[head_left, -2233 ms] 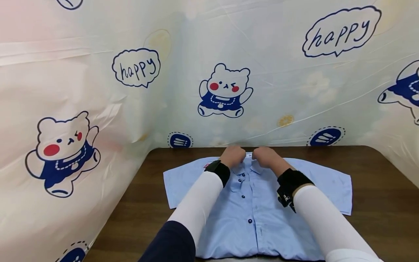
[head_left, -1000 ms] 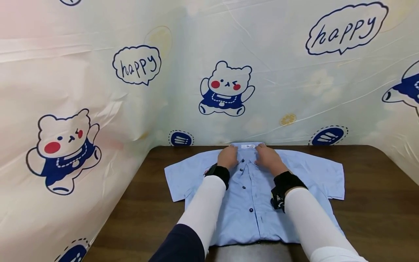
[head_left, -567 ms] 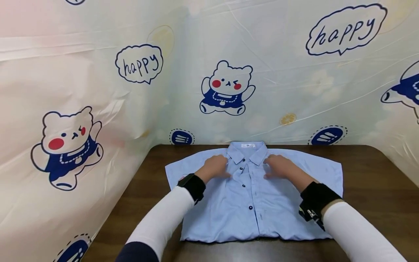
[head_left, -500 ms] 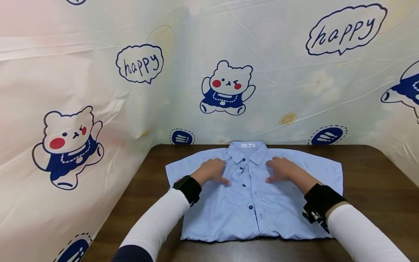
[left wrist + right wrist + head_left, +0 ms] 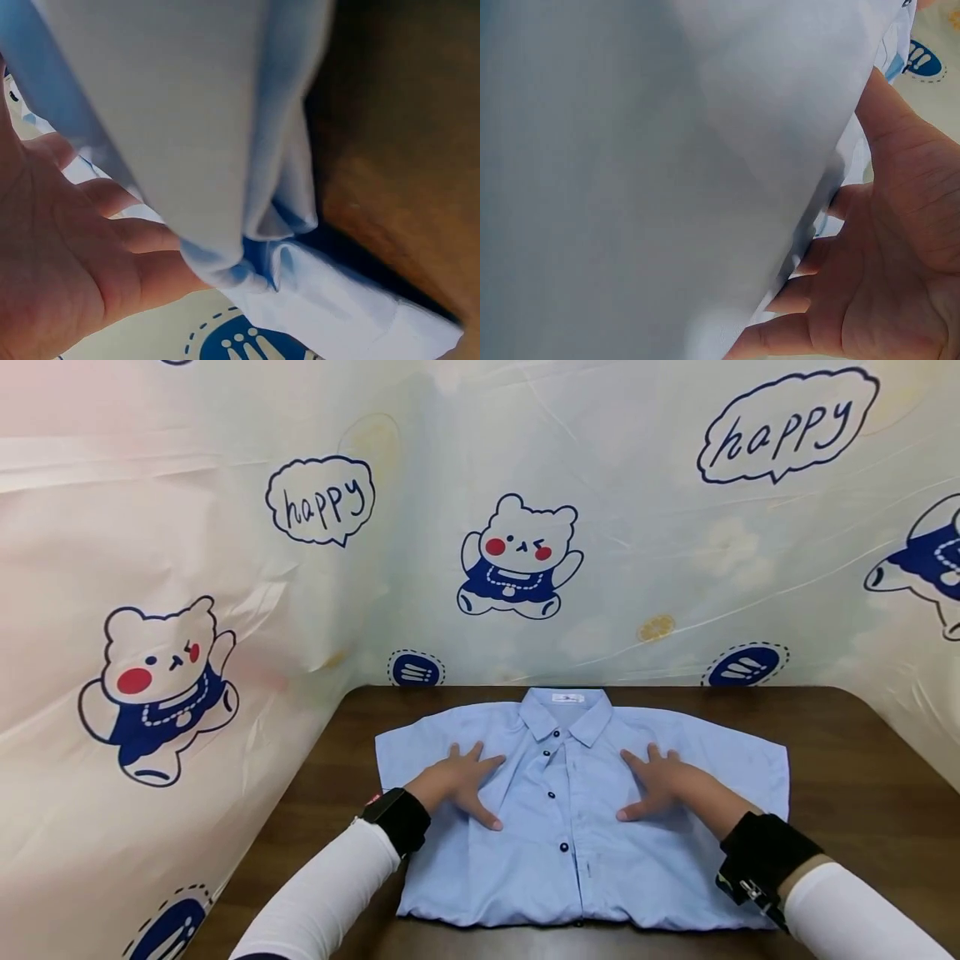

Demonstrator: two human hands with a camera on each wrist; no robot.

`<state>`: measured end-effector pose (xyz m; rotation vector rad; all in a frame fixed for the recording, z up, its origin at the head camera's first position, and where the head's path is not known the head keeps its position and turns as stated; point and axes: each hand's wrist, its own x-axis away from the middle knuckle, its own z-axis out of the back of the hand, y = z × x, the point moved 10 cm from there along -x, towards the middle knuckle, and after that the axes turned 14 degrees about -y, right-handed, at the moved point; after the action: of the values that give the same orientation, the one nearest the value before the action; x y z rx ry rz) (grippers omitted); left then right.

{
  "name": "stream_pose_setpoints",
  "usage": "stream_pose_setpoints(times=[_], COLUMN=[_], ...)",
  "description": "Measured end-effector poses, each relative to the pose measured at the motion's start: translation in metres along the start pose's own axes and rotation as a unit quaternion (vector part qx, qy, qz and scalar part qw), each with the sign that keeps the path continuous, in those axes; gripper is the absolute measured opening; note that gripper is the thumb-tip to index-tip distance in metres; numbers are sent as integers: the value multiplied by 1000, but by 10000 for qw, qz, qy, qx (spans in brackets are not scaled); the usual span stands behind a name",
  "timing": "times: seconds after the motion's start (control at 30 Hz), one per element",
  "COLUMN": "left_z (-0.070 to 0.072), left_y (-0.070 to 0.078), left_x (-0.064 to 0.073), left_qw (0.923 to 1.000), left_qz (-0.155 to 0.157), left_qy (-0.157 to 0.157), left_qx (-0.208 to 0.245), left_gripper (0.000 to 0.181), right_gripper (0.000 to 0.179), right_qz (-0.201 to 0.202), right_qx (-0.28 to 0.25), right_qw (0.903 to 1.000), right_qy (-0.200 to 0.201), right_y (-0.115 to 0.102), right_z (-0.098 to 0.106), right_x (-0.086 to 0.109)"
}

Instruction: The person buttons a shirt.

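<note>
A light blue short-sleeved button shirt (image 5: 525,860) lies front up, its collar (image 5: 566,717) at the far table edge and dark buttons down the middle. My left hand (image 5: 461,781) rests on the shirt's left chest with fingers spread. On the right chest my right hand (image 5: 660,783) touches the cloth, its fingers spread too. In the left wrist view the left palm (image 5: 67,247) faces the camera, fingertips against the blue cloth (image 5: 172,120). The right wrist view has the right palm (image 5: 900,255) beside pale cloth (image 5: 645,180) that hides its fingertips.
The shirt lies on a dark brown wooden table (image 5: 300,827). A pale curtain (image 5: 637,527) printed with bears and the word "happy" hangs behind and along both sides.
Both hands have let go of the collar, come back toward me and spread apart onto the chest. The collar now lies folded down, and the shirt's lower edge has shifted slightly.
</note>
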<state>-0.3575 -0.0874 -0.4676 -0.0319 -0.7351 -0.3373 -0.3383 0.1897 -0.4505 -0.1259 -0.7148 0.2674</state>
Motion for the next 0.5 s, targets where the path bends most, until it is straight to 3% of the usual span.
stream_pose_setpoints(times=[0.5], left_z=[-2], left_y=[1], left_x=[9], left_qw=[9999], left_qz=[-1], left_qy=[56], left_qx=[157], left_gripper=[112], right_gripper=[115], right_qz=[-134], right_qx=[57], right_qw=[9999], right_qy=[-74], right_y=[-2], right_z=[-3], right_x=[-2])
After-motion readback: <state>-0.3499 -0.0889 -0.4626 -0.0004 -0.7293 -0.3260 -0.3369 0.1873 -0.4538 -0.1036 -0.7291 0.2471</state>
